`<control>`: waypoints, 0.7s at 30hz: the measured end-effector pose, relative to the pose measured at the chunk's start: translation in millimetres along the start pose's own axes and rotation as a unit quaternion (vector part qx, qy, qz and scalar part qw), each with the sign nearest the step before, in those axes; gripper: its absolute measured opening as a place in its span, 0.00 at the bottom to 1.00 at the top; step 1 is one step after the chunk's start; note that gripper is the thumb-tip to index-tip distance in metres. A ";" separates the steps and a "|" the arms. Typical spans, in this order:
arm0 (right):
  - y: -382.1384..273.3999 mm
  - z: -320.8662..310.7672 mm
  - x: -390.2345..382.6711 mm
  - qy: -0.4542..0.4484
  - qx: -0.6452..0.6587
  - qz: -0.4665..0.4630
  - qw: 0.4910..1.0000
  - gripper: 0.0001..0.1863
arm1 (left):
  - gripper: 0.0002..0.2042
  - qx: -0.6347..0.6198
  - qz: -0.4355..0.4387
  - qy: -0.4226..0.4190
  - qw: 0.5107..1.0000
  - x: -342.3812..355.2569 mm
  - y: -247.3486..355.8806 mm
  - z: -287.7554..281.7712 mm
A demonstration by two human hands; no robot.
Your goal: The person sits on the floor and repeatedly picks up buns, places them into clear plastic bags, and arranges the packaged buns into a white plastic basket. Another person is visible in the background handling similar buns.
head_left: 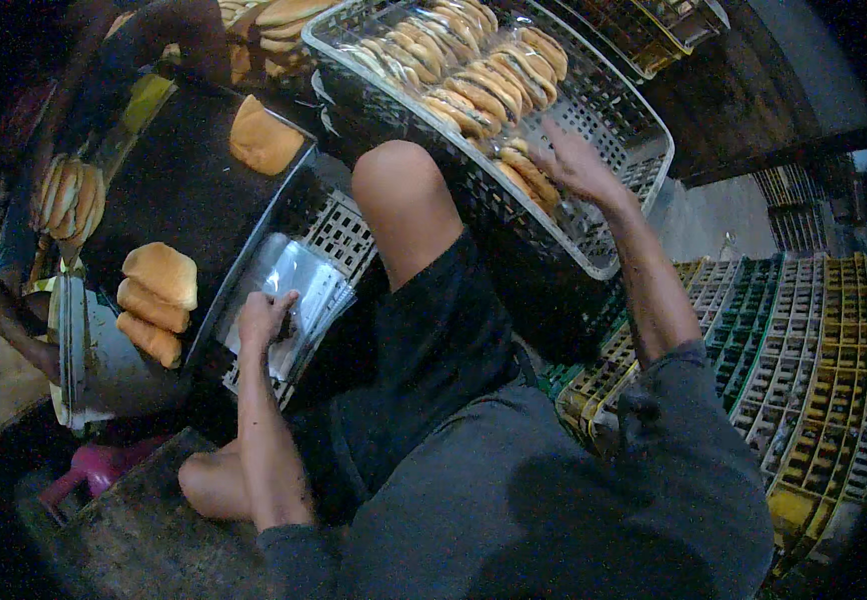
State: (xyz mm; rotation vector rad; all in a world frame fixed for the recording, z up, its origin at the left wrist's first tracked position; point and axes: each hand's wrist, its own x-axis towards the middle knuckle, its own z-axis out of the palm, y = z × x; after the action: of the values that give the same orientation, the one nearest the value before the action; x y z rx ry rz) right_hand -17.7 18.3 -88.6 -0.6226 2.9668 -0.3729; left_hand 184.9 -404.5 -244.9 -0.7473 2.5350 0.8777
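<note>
My left hand (266,318) is closed on a clear plastic bag at the stack of bags (299,275) lying in a grated crate (344,225). My right hand (579,160) has its fingers apart inside a pale plastic crate (639,140), just beside bagged rows of sliced buns (529,175). More bagged buns (474,95) fill the upper part of that crate. Loose bread rolls (159,280) sit at the lower end of a dark tray (174,160) to my left, and a single bun (264,135) lies in its upper right corner.
A co-worker's arm (14,325) reaches in at the far left, near sliced buns (69,195); more buns (284,25) are piled at the back. Stacked crates (804,380) stand to my right, a dark table (754,100) behind. A pink object (99,465) is at lower left.
</note>
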 end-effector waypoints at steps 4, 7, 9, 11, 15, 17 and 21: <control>-190.5 2.9 30.5 -0.068 0.231 -0.190 0.952 0.31 | 0.20 -0.169 0.138 0.055 0.974 -37.9 -9.4 -10.0; -237.2 100.3 41.5 -0.119 0.207 -0.362 0.901 0.18 | 0.18 -0.025 0.210 0.251 0.945 -71.7 39.4 -21.1; -271.8 112.0 21.7 -0.143 0.356 -0.292 0.876 0.10 | 0.23 -0.153 0.152 0.291 0.932 -72.3 34.8 -8.1; -268.5 117.0 15.0 -0.124 0.495 -0.204 0.836 0.09 | 0.36 -0.557 0.009 0.059 0.828 -62.6 24.5 6.6; -258.2 121.2 6.1 -0.151 0.651 -0.023 0.744 0.12 | 0.24 -0.817 0.070 0.135 0.556 -42.8 39.1 -34.0; -273.2 118.5 1.7 -0.131 0.667 -0.023 0.733 0.12 | 0.12 -0.779 0.100 0.224 0.577 -41.2 23.5 -60.6; -343.5 110.6 22.3 -0.117 0.505 -0.152 0.842 0.18 | 0.15 -0.676 -0.014 0.471 0.567 -58.2 -15.7 -98.0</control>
State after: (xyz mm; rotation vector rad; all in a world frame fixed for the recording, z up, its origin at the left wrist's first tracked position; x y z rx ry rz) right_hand 108.9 -319.7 -108.8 -0.8543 1.9737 -1.5779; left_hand 225.3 -457.5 -151.1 -2.0600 1.8195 3.1462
